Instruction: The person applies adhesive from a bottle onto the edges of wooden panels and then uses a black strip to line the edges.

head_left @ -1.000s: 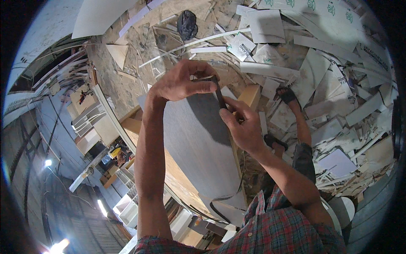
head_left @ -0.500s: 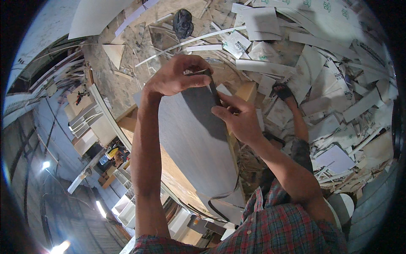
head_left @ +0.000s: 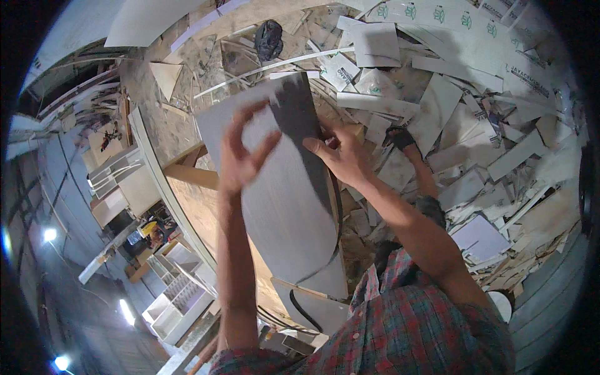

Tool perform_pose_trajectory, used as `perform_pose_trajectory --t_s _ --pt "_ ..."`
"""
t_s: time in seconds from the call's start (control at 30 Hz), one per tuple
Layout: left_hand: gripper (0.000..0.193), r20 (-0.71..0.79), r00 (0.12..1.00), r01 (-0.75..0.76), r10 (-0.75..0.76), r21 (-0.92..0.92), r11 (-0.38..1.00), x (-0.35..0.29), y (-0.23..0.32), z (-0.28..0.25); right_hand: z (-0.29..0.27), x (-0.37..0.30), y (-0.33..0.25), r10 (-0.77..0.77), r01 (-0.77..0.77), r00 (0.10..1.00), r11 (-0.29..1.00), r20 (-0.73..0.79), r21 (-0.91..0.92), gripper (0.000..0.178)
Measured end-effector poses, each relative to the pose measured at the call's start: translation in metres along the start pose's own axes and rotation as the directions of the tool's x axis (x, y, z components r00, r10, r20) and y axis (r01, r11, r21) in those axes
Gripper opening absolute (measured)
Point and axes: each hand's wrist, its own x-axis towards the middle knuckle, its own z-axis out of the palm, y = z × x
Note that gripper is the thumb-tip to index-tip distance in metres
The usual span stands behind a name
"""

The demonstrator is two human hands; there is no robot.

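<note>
A long grey wood-grain board [head_left: 284, 200] lies lengthwise in front of me on a pale wooden support. My left hand [head_left: 247, 147] hovers over its face, blurred by motion, thumb and fingers apart and nothing in them. At the board's right edge, my right hand [head_left: 344, 153] is closed, its thumb at the top edge and the fingers curled along the side. From that hand a thin dark edging strip [head_left: 340, 228] runs down beside the board and bends across its near end. The curled fingers hide the part of the strip they press.
White and grey board offcuts [head_left: 456, 150] cover the floor on the right. My foot in a dark sandal [head_left: 400, 136] rests among them. A dark bundle [head_left: 269, 40] lies beyond the board. White shelf units [head_left: 178, 300] stand at lower left. A curved black strip [head_left: 304, 311] lies nearby.
My left hand has left the board's far corner and moved back toward me, its fingers opening. The right hand stays on the right edge. The board's far end is now uncovered.
</note>
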Motion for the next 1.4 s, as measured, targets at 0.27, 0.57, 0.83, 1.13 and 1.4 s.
perform_pose_trajectory --t_s 0.27,0.57,0.83,1.13,1.4 --pt "0.048 -0.016 0.893 0.450 -0.450 -0.002 0.893 -0.342 0.022 0.135 0.010 -0.101 0.047 -0.071 0.068 0.997 0.988 -0.014 -0.137 0.058" --pt "0.035 0.008 0.871 0.491 -0.491 -0.038 0.870 -0.448 0.064 0.209 0.023 -0.204 0.100 -0.115 0.105 0.993 0.976 -0.039 -0.190 0.065" --pt "0.032 -0.260 0.891 0.382 -0.374 -0.020 0.924 -0.489 0.080 0.248 0.036 -0.282 0.134 0.054 -0.055 0.996 0.998 -0.066 -0.024 0.060" --pt "0.027 0.110 0.749 0.651 -0.654 0.067 0.756 -0.562 0.100 0.271 0.044 -0.355 0.155 0.233 -0.229 0.969 0.972 -0.087 0.052 0.062" --pt "0.025 0.072 0.715 0.664 -0.695 -0.383 0.643 -0.604 0.114 0.314 0.043 -0.409 0.192 0.369 -0.359 0.928 0.924 -0.058 0.135 0.058"
